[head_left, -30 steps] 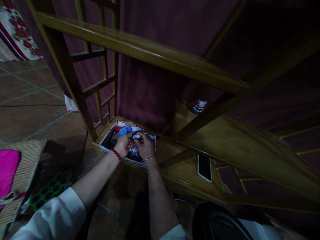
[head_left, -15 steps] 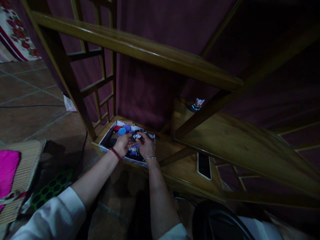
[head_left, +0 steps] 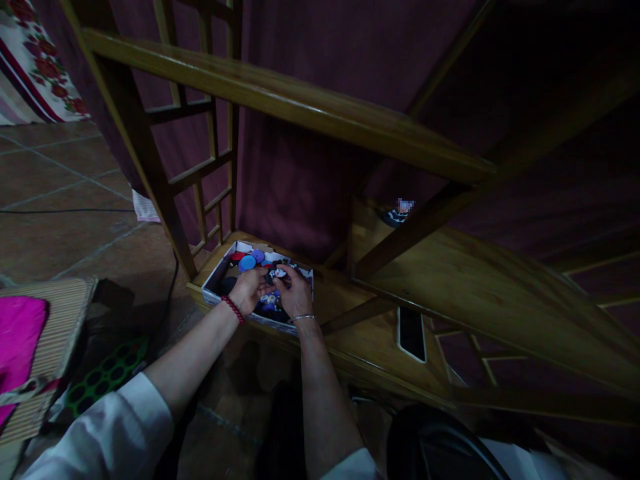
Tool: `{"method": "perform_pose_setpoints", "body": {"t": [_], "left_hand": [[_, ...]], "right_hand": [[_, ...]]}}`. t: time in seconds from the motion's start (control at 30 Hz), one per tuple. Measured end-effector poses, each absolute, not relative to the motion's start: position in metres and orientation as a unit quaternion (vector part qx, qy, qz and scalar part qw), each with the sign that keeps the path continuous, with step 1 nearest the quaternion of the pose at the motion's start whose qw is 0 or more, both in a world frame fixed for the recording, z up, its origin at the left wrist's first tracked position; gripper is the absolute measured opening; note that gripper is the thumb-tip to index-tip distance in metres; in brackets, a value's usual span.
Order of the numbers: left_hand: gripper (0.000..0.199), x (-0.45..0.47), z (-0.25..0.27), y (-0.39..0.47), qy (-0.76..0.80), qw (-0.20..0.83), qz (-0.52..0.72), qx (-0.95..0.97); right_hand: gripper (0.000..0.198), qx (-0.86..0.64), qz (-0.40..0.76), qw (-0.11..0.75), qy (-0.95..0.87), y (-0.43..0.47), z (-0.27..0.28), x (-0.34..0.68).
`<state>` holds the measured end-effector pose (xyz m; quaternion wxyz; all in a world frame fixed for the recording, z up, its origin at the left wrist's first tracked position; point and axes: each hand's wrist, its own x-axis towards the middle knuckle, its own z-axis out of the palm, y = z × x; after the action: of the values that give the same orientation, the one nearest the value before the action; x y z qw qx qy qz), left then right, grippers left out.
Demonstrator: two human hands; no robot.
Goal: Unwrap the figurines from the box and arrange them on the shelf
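A small black-and-white figurine (head_left: 277, 273) is held over an open box by both hands. My left hand (head_left: 247, 291), with a red bead bracelet at the wrist, has its fingertips closed against the figurine's left side. From the right, my right hand (head_left: 297, 295) pinches the same piece between thumb and fingers; a thin bracelet circles that wrist. Beneath them is the shallow white-edged box (head_left: 213, 298), filled with small items. Among these are a blue round piece (head_left: 247, 263), a purple one (head_left: 258, 255) and a red one (head_left: 238, 256). The fingers partly cover the contents.
The box rests on a low wooden shelf (head_left: 340, 333), where a phone (head_left: 411, 333) lies to the right. Above runs a wooden rail (head_left: 280, 100). Another figurine (head_left: 399, 213) stands on the raised board (head_left: 480, 273). A green holed tray (head_left: 107, 377) is at lower left.
The whole view has shifted slightly, so things appear a little farther right. Both hands stay on the figurine over the box, with barely any change in their grip.
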<state>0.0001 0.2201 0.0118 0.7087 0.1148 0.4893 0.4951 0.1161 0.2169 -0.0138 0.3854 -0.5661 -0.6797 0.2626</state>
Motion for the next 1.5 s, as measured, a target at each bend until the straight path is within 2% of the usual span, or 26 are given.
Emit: {"method": "perform_pose_setpoints", "body": {"t": [1.2,1.5], "left_hand": [[0.015,0.0036,0.0115,0.2169,0.485,0.683,0.528,0.139],[0.015,0.0027,0.0144,0.215,0.493,0.683,0.521,0.137]], "right_hand": [[0.031,-0.547,0.24,0.384,-0.705,0.2161,-0.0063,0.1131],[0.026,-0.572,0.23,0.359,-0.701,0.2152,-0.0051,0.1132]]}}
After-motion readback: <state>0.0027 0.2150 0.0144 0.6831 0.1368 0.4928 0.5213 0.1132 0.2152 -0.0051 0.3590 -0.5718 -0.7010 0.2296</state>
